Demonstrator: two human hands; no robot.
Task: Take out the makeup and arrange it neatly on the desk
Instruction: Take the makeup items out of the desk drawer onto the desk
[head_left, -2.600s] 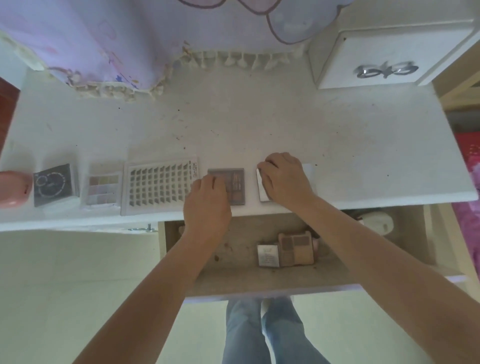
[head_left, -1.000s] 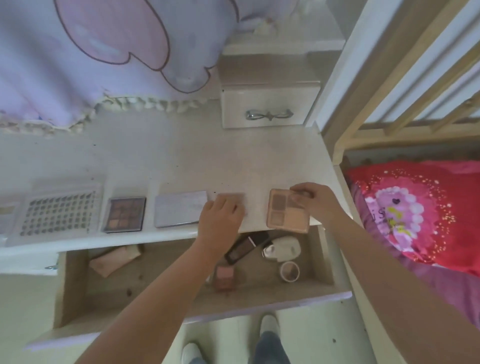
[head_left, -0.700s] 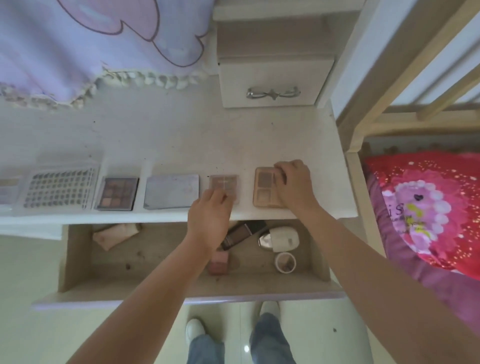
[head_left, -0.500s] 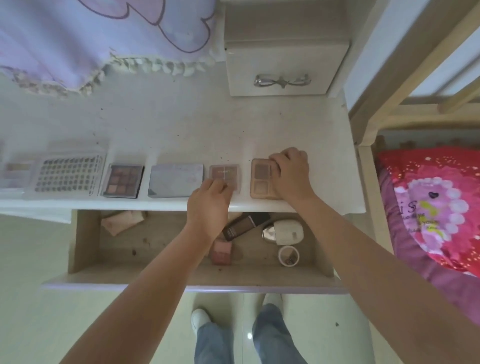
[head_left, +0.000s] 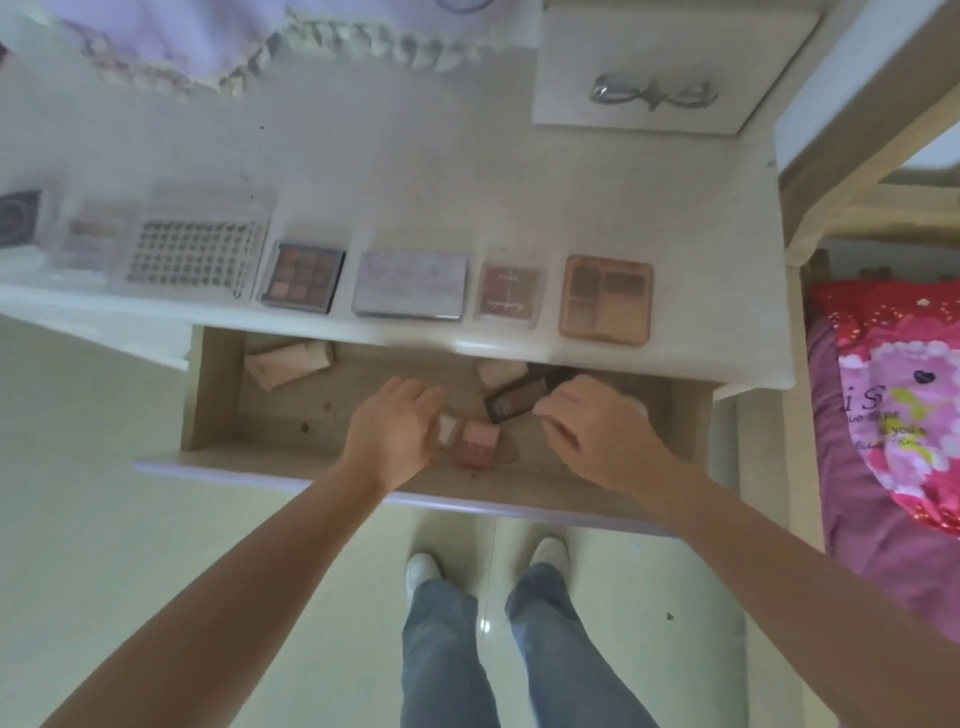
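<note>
left hand (head_left: 395, 434) curled at pink compact (head_left: 475, 441), grip unclear | right hand (head_left: 592, 431) fingers on dark palette (head_left: 519, 404) in drawer (head_left: 218, 384) | 7 pieces lined on bench (head_left: 467, 197) | risk: two-handed lift, loose pinch, palette drops.

Pink bedding (head_left: 898, 410): partial print "i S", smaller lines illegible.

Lined up flat along the desk (head_left: 467, 171) front: grid palette (head_left: 195, 257), dark eyeshadow palette (head_left: 303, 277), silver case (head_left: 410, 284), pink compact (head_left: 509, 295), peach quad (head_left: 606, 300). Still in the open drawer (head_left: 270, 457): dark compact (head_left: 519, 399), tilted; pink blush (head_left: 475, 443); beige tube (head_left: 288, 364).
</note>
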